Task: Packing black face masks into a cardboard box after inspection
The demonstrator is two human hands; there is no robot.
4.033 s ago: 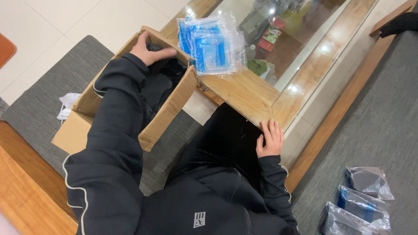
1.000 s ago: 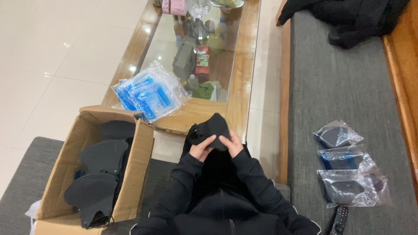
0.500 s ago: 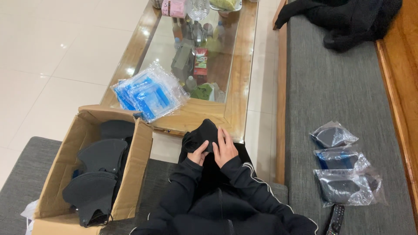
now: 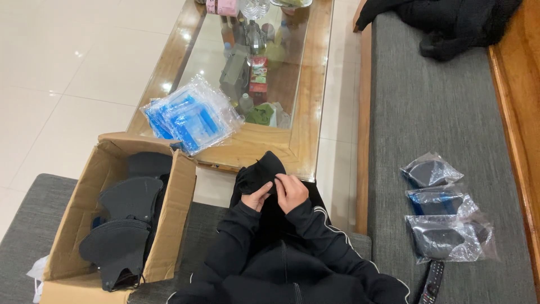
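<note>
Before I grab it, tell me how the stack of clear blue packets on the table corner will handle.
The stack of blue packets looks slippery: glossy plastic sleeves, already fanned out unevenly, so they would likely slide apart if lifted from the top. They seem thin and floppy, probably light. One corner overhangs the edge of the glass-topped table above the cardboard box, so a push might tip some off.

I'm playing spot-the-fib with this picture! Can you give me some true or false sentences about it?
1. Both hands hold a black mask. True: left hand and right hand grip it together.
2. The box is empty. False: it holds black masks.
3. Three bagged masks lie on the grey cushion. True.
4. The blue packets are on the floor. False: they sit on the table.
5. A remote lies near the bags. True.
</note>
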